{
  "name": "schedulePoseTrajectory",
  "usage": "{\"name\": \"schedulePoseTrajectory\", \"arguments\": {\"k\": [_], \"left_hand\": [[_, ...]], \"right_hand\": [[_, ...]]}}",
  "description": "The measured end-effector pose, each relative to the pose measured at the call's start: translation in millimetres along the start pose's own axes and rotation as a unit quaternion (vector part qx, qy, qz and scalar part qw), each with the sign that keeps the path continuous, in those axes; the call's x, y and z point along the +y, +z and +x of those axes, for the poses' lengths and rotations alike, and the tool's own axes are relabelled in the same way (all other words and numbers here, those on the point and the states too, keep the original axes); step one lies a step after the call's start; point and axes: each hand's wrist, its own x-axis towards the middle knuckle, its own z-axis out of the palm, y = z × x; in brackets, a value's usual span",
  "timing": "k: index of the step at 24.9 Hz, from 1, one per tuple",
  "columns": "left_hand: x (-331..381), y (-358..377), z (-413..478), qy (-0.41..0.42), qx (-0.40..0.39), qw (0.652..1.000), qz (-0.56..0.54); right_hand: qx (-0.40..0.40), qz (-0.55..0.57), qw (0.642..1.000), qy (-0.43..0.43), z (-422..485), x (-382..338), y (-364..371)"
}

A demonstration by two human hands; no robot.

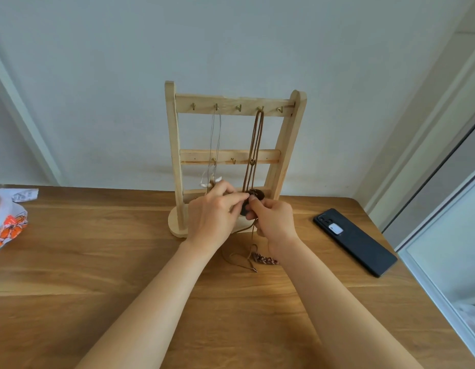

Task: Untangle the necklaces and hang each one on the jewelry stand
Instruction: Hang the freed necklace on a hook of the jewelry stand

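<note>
A wooden jewelry stand (pixel 175 145) with brass hooks stands at the back of the table. A thin silver chain necklace (pixel 216 139) hangs from its second top hook, with a pale pendant low down. A brown cord necklace (pixel 256 145) hangs from the fourth top hook; its dark pendant (pixel 257 194) is at my fingers. My left hand (pixel 212 211) and my right hand (pixel 273 218) both pinch at this pendant and its cord. Below my hands, another brown cord with reddish beads (pixel 264 258) trails loose on the table.
A black phone (pixel 356 242) lies on the wooden table (pixel 98 262) at the right. A white and orange plastic bag (pixel 10 219) sits at the left edge. The wall stands close behind the stand; a window frame runs along the right.
</note>
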Motion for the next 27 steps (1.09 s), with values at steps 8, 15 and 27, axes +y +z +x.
{"name": "schedulePoseTrajectory", "arguments": {"k": [8,15,27], "left_hand": [[5,-2,2,-0.05,-0.044,0.998,-0.003],[17,-12,4,-0.074,-0.042,0.996,0.01],[20,-17,13,-0.107,-0.093,0.989,0.04]], "right_hand": [[-0.091,-0.001,0.996,0.009,-16,-22,-24],[-0.118,0.023,0.993,-0.015,-15,-80,-36],[-0.028,-0.183,0.956,-0.23,-20,-108,-22]]}}
